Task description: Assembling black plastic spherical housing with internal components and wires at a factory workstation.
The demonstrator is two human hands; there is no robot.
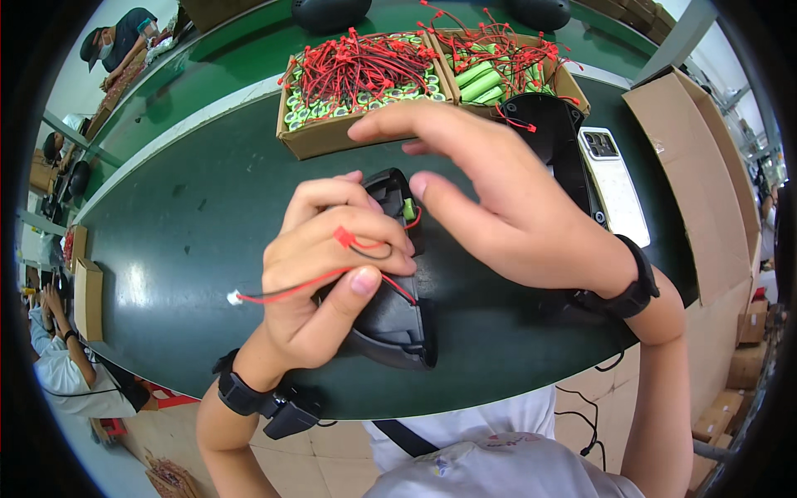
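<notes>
The left hand (332, 274) holds a black plastic housing (394, 319) above the near edge of the dark green tabletop (183, 249). Its grip is closed around the housing, and the thumb presses a thin red and black wire (290, 288) against the shell. The wire runs out to the left and ends in a small white tip; a red connector (343, 238) lies over the fingers. The long axis of the housing goes from the near edge toward the far edge, a little tilted.

At the far end of the housing a green battery cell (408, 208) sits in the shell. The right hand (506, 199) is the nearer one to it: its fingers are spread, holding nothing, and one fingertip is just beside the cell, to the right of it. I cannot tell if it touches.

Toward the far edge stand two cardboard boxes (320, 141) full of green cells with red wires. Near the right edge lie a white phone (618, 195) and another black housing (540, 124).
</notes>
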